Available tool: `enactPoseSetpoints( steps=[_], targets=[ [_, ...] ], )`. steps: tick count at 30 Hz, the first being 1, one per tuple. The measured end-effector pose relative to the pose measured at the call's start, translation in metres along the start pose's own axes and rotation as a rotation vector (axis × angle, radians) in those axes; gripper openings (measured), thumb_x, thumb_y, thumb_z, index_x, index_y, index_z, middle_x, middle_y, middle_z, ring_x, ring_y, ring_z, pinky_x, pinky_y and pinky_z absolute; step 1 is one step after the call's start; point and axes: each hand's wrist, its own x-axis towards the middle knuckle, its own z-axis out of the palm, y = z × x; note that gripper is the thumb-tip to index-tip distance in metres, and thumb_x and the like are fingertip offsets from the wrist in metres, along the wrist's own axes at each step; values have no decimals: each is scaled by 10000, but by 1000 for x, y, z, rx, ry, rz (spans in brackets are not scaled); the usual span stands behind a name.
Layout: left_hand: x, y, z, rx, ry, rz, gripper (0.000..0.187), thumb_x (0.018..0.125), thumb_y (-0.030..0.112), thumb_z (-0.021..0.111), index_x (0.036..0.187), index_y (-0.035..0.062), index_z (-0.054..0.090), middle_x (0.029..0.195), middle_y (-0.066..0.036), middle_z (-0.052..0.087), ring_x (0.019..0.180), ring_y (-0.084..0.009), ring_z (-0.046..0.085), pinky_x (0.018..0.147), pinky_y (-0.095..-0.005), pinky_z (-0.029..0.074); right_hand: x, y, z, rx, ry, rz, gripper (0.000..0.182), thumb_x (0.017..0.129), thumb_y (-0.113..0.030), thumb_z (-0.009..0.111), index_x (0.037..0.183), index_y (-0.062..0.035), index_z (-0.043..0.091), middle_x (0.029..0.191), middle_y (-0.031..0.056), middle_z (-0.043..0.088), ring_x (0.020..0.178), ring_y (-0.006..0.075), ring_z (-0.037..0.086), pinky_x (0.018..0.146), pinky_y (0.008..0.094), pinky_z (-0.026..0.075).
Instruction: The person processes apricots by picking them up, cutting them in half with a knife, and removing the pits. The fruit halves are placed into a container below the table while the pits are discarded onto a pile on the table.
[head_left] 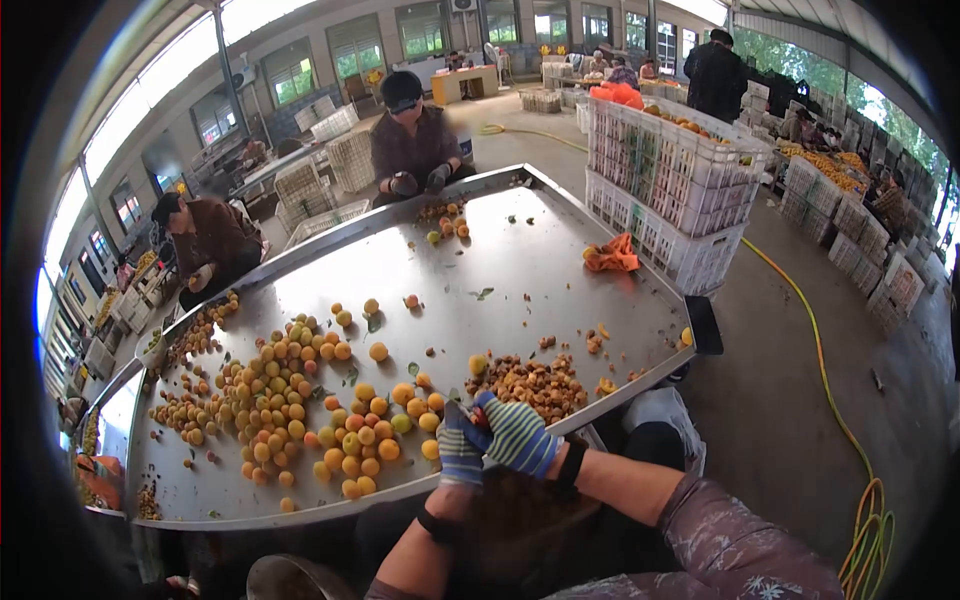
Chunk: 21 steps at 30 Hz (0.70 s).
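At the near edge of the steel sorting table (560, 250), the left hand (459, 452) and right hand (517, 437), in striped gloves, press together around one apricot (480, 417), beside the pit pile (530, 383).

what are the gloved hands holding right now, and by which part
Both hands meet over the table edge. The left hand and right hand, in striped gloves, close around something small between the fingers, perhaps an apricot with a blade; the grip point cannot be told.

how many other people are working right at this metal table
2: one person at the far end, gloved hands by a few fruits; another person on the left side, bent over. Others farther back may be hidden.
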Motion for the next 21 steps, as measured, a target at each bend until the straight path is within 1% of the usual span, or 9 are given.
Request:
enactPoseSetpoints(
  steps=[4,6,8,10,12,13,15,18,21],
  targets=[
    [-9,1,0,-367,-217,-310,264,900,331,479,974,89,555,916,-75,603,858,-210,570,763,-327,448,2,3,-8,-92,-51,-139,248,826,-289,610,870,-80,483,635,148,575,581,364,577,503,433,451],
    [9,-18,-22,1185,-499,483,233,849,252,531,1009,82,536,917,-83,602,852,-226,571,758,-323,446,3,12,-5,-79,-102,-166,254,826,-297,606,868,-80,482,635,144,577,584,360,580,501,429,451],
    [8,-6,-28,1419,-725,575,197,813,172,539,987,81,525,895,-92,597,842,-229,572,746,-331,446,3,9,-9,-35,-124,-216,252,824,-295,604,867,-78,484,628,144,579,591,358,586,502,420,456],
    [-1,8,-15,1143,-799,382,98,832,136,522,925,112,537,883,-10,584,821,-139,547,747,-257,458,3,16,-7,-74,-221,-196,237,813,-279,612,871,-76,504,635,142,589,601,349,599,518,400,476],
    [-26,40,-7,352,-668,-361,123,782,108,552,905,96,556,890,-37,597,826,-167,564,744,-268,465,4,17,-11,-95,-344,-227,255,832,-296,593,876,-54,527,679,154,616,638,341,619,557,405,492],
    [-34,49,-2,347,-659,-367,123,782,108,552,905,96,556,890,-37,597,826,-167,564,744,-268,465,6,16,-15,-89,-353,-224,255,832,-296,593,876,-54,527,679,154,616,638,341,619,557,405,492],
    [-40,60,7,1161,-856,308,170,746,54,542,912,74,571,877,-68,609,835,-217,579,729,-289,473,11,14,-22,-176,-448,-333,268,825,-307,602,863,-54,522,669,152,607,629,349,612,563,399,496],
    [-2,24,-6,1224,-844,817,219,725,33,540,938,61,578,884,-92,620,848,-256,591,737,-299,479,11,33,-5,-49,-253,-203,253,803,-261,638,940,-74,537,658,128,597,613,326,610,546,376,489],
    [28,-10,-31,1273,-627,412,145,799,116,568,937,77,581,902,-48,628,826,-186,592,733,-282,481,6,31,5,165,-95,9,271,837,-268,635,945,-43,531,671,139,591,629,300,616,562,352,474]
  ],
)
